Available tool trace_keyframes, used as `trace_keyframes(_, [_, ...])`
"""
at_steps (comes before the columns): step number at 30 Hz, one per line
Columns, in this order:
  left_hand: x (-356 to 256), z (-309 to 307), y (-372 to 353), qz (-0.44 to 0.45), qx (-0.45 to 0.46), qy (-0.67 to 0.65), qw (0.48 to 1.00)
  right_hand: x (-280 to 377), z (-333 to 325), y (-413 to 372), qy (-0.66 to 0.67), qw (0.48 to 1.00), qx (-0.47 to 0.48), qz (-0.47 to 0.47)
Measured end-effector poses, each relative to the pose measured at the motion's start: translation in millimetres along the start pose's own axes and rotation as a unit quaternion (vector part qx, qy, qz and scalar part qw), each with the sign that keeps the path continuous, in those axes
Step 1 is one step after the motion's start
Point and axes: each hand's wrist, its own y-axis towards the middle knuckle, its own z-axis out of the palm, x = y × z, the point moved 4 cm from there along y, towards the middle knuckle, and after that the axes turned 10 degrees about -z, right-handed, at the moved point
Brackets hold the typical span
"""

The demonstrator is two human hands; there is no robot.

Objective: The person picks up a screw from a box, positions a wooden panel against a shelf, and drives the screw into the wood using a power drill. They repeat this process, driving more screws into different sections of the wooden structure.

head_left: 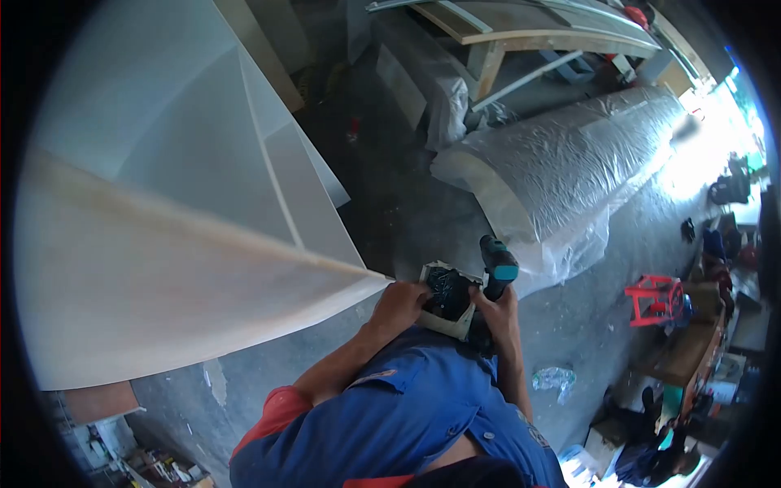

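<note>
A small open carton of dark screws [446, 323] is close against the front of my blue shirt. My left hand [400, 304] is closed at the carton's left rim, with its fingertips over the edge by the screws. Whether a screw is pinched there is too small to tell. My right hand [502, 312] is wrapped around a black and teal cordless drill [499, 264], which points away from me. The right thumb lies against the carton's right rim, and the drill's grip is mostly hidden by the hand.
A large pale curved panel structure [203, 285] rises close on my left, its corner near my left hand. Ahead lies a plastic-wrapped curved piece [569, 163], with a wooden frame [561, 39] behind. A red stool [651, 299], crumpled plastic [555, 379] and another person [651, 455] are to the right.
</note>
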Motion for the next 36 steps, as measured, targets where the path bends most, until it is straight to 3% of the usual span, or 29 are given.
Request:
trace_keyframes(2, [-2, -13, 32, -0.026, -0.033, -0.019, 0.999, 6, -3, 43, 0.009, 1.000, 0.022, -0.018])
trace_keyframes(4, [2, -31, 60, -0.080, -0.059, -0.040, 0.994, 5, -6, 88, 0.098, 0.991, 0.029, 0.085])
trace_keyframes(5, [6, -37, 77, -0.091, -0.075, -0.041, 0.992, -1, -6, 113, 0.119, 0.990, 0.009, 0.070])
trace_keyframes(10, [38, -81, 123, -0.252, -0.315, -0.048, 0.914, 15, -9, 247, 0.133, 0.987, 0.058, 0.063])
trace_keyframes(16, [111, -166, 115, -0.428, -0.496, -0.022, 0.755, 34, 16, 380, 0.032, 0.977, 0.211, 0.014])
trace_keyframes(18, [153, -184, 109, -0.486, -0.572, -0.054, 0.659, 54, 39, 412, 0.019, 0.967, 0.254, -0.020])
trace_keyframes(21, [189, -206, 103, -0.516, -0.587, 0.055, 0.622, 61, 81, 450, 0.006, 0.950, 0.296, -0.095])
trace_keyframes(22, [208, -207, 100, -0.521, -0.589, 0.051, 0.615, 75, 99, 459, 0.001, 0.944, 0.302, -0.135])
trace_keyframes(24, [245, -204, 95, -0.555, -0.606, -0.044, 0.569, 87, 129, 480, -0.016, 0.933, 0.348, -0.091])
trace_keyframes(26, [203, -217, 103, -0.474, -0.689, 0.030, 0.548, 94, 164, 503, -0.011, 0.909, 0.376, -0.178])
trace_keyframes(28, [168, -228, 117, -0.421, -0.801, 0.131, 0.405, 117, 195, 520, -0.022, 0.896, 0.404, -0.182])
trace_keyframes(30, [153, -244, 159, -0.333, -0.819, 0.043, 0.465, 118, 223, 539, -0.006, 0.879, 0.445, -0.173])
trace_keyframes(32, [169, -246, 218, -0.179, -0.745, -0.178, 0.617, 142, 256, 557, -0.032, 0.865, 0.449, -0.220])
trace_keyframes(34, [136, -280, 291, -0.222, -0.613, -0.350, 0.673, 166, 290, 571, -0.052, 0.850, 0.452, -0.265])
trace_keyframes(36, [118, -319, 337, -0.222, -0.527, -0.395, 0.719, 193, 321, 580, -0.023, 0.814, 0.442, -0.377])
